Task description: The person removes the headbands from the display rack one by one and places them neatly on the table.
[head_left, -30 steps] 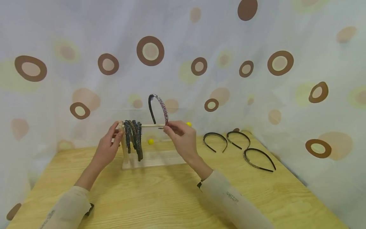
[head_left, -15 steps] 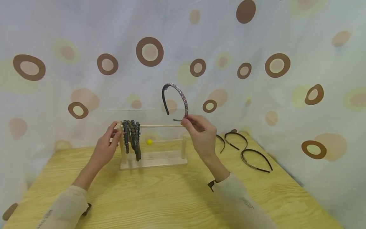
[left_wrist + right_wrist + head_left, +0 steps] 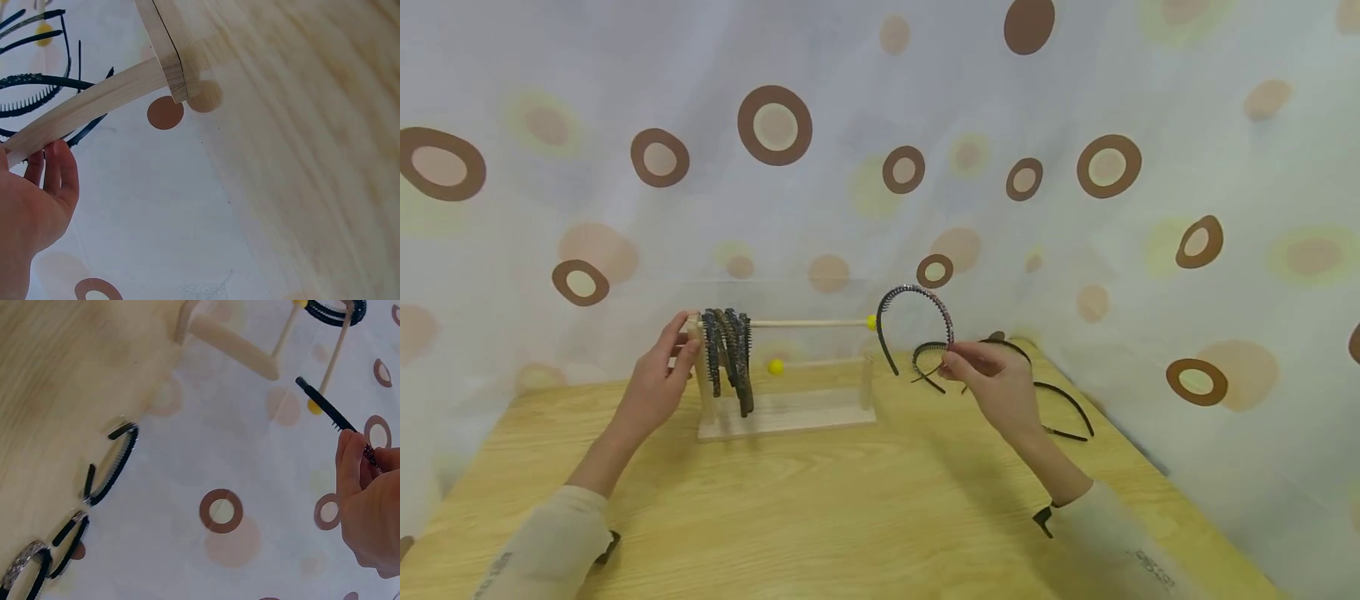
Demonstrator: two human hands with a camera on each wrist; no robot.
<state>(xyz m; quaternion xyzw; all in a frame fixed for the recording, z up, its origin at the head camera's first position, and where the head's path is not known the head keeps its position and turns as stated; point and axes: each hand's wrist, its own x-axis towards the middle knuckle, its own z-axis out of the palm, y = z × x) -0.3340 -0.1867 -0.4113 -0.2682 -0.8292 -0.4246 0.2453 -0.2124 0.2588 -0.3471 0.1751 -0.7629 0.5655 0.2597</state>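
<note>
My right hand (image 3: 1003,390) pinches one end of a glittery toothed headband (image 3: 912,288), arched upright just right of a wooden stand (image 3: 808,410). In the right wrist view, the band's dark free end (image 3: 322,401) juts out past the fingers. My left hand (image 3: 653,382) grips the stand's tall left upright near its top; in the left wrist view, several fingers wrap that upright (image 3: 94,100). Several dark headbands (image 3: 743,354) hang bunched on the left part of the stand's top rod (image 3: 812,323). A yellow ball (image 3: 872,322) caps the rod's right end.
Behind my right hand, more headbands (image 3: 129,450) lie on the wooden table, toward its back right. A lower rod on the stand ends in a second yellow ball (image 3: 776,366). A patterned curtain (image 3: 842,217) closes off the back and right side.
My right hand has carried the headband rightward along the rod, past its end, then lowered it beside the stand. My left hand stays on the upright. The view has shifted slightly.
</note>
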